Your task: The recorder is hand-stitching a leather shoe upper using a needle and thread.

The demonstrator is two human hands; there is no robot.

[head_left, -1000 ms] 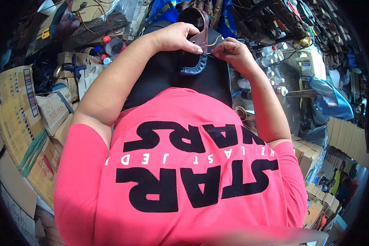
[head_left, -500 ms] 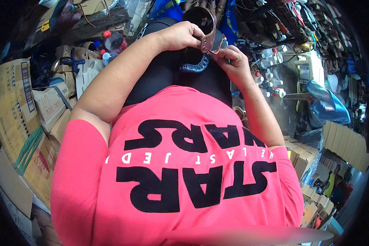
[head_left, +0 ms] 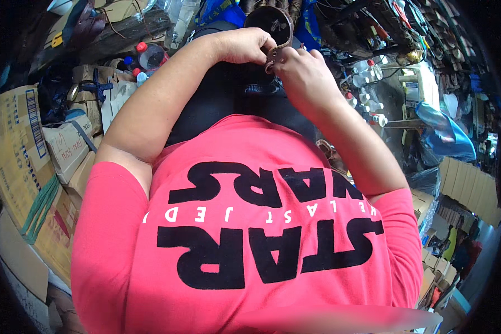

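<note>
Since half a second ago, the right hand (head_left: 305, 72) has swung leftward, onto the lower end of the brown leather piece (head_left: 273, 55), and the thin loop (head_left: 269, 67) that stuck out to that end's right now shows just below it. The ribbed dark piece (head_left: 261, 88), plain to see in the earlier frame, is largely covered; what shows of it is below the leather piece, near it.

The leather piece is between the two hands, above the dark trousers (head_left: 206, 108). On its left, the left hand (head_left: 251, 45) pinches its edge, thumb and fingers close together. The right hand is on its right, fingers curled in against it; the back of that hand hides the grip, so I cannot tell what, if anything, it holds.

Slippage seems the chief risk: the left hand's pinch is small, so a hard tug from the right could twist the leather piece loose. The thin loop, if pulled unevenly, could kink or snag on the leather edge. Fingertips crowd together at that end, so anything sharp there could prick the left thumb. With the right hand blocking the view, a misplaced pull might go unnoticed.
</note>
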